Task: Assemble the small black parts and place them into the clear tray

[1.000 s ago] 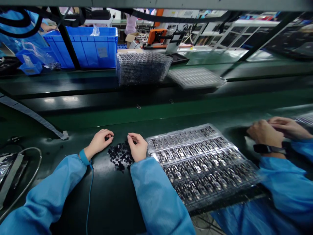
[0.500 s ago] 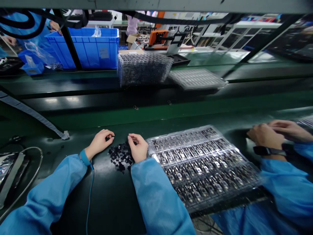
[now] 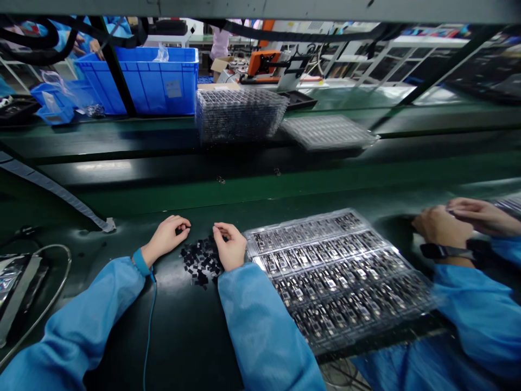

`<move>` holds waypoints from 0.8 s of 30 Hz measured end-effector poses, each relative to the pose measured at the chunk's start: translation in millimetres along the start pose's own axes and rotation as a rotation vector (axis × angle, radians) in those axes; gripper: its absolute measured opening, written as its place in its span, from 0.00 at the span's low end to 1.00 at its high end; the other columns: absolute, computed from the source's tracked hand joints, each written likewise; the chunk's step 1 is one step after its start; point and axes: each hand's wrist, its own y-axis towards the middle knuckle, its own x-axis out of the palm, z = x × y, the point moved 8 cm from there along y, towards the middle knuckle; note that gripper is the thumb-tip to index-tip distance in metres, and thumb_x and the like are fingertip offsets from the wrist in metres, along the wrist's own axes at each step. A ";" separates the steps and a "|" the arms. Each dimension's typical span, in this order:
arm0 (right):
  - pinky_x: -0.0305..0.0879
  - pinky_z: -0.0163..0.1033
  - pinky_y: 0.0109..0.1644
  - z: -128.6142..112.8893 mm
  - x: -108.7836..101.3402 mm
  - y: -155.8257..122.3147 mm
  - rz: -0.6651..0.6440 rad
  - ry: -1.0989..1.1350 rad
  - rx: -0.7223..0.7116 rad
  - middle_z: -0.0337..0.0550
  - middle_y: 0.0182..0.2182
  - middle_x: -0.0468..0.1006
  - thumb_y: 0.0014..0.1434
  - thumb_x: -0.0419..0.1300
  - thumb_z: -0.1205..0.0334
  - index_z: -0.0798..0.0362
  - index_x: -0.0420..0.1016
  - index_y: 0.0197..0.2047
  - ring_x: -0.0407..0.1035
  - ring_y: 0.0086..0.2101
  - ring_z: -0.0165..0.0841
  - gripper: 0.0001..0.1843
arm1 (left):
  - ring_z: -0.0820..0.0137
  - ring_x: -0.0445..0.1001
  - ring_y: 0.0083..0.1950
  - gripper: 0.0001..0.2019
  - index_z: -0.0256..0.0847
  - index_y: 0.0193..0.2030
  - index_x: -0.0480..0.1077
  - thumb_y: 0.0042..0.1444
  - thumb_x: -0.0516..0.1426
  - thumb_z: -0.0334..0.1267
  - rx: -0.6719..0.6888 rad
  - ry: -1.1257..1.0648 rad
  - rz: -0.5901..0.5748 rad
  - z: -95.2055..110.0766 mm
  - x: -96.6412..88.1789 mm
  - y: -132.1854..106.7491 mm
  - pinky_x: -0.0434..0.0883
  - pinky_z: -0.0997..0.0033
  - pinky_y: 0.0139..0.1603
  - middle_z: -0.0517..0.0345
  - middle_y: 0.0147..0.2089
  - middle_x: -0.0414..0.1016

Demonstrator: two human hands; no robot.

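Note:
A small heap of tiny black square parts (image 3: 200,260) lies on the dark green bench between my hands. My left hand (image 3: 166,237) rests just left of the heap with its fingers curled round a small black part. My right hand (image 3: 229,246) sits at the heap's right edge, fingers bent in a pinch on one of the small black parts. Right of it lies a clear plastic tray (image 3: 337,274) with rows of pockets filled with small parts. Both my arms wear blue sleeves, and a blue wrist strap cord (image 3: 148,320) hangs from the left wrist.
A co-worker's hands (image 3: 458,222) in blue sleeves, one with a black watch, work at the right. Beyond the conveyor stand a stack of clear trays (image 3: 238,113), a single tray (image 3: 328,130) and a blue crate (image 3: 140,79). Cable and foil bag (image 3: 16,282) lie far left.
My hands stay almost still at the heap. The view has shifted slightly, and the co-worker's hands have moved a little.

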 end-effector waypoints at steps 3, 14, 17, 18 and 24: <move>0.75 0.39 0.38 -0.4 -0.6 0.0 0.002 -0.004 0.000 0.44 0.34 0.80 0.60 0.61 0.60 0.52 0.80 0.38 0.76 0.32 0.34 0.07 | 0.66 0.72 0.39 0.06 0.43 0.41 0.74 0.59 0.57 0.36 -0.001 0.002 -0.001 0.2 0.2 0.1 0.69 0.66 0.43 0.57 0.34 0.74; 0.74 0.38 0.37 -1.7 -0.1 0.9 0.002 0.006 0.009 0.44 0.33 0.80 0.59 0.61 0.61 0.53 0.80 0.38 0.75 0.32 0.34 0.07 | 0.66 0.72 0.40 0.07 0.41 0.42 0.74 0.59 0.56 0.36 0.001 0.015 -0.006 -2.9 2.3 -0.7 0.69 0.66 0.43 0.57 0.34 0.74; 0.74 0.38 0.38 0.4 0.4 1.0 0.000 0.013 0.021 0.44 0.34 0.81 0.59 0.62 0.60 0.53 0.80 0.38 0.76 0.32 0.34 0.07 | 0.67 0.73 0.39 0.08 0.41 0.42 0.75 0.59 0.56 0.37 -0.028 -0.011 -0.004 -3.8 1.0 -0.1 0.69 0.67 0.43 0.57 0.35 0.75; 0.74 0.38 0.37 1.2 0.5 1.1 0.000 0.014 0.023 0.44 0.34 0.81 0.59 0.62 0.60 0.53 0.80 0.38 0.75 0.32 0.34 0.07 | 0.68 0.74 0.38 0.08 0.40 0.42 0.75 0.59 0.56 0.38 -0.050 -0.035 -0.010 -5.0 -0.3 1.2 0.69 0.68 0.42 0.57 0.35 0.75; 0.74 0.39 0.38 4.8 0.1 2.0 0.009 0.034 0.013 0.44 0.34 0.81 0.59 0.62 0.61 0.52 0.80 0.38 0.75 0.32 0.34 0.07 | 0.69 0.76 0.34 0.12 0.38 0.41 0.77 0.58 0.57 0.41 -0.165 -0.105 -0.036 -16.3 -26.2 34.1 0.70 0.72 0.36 0.55 0.35 0.79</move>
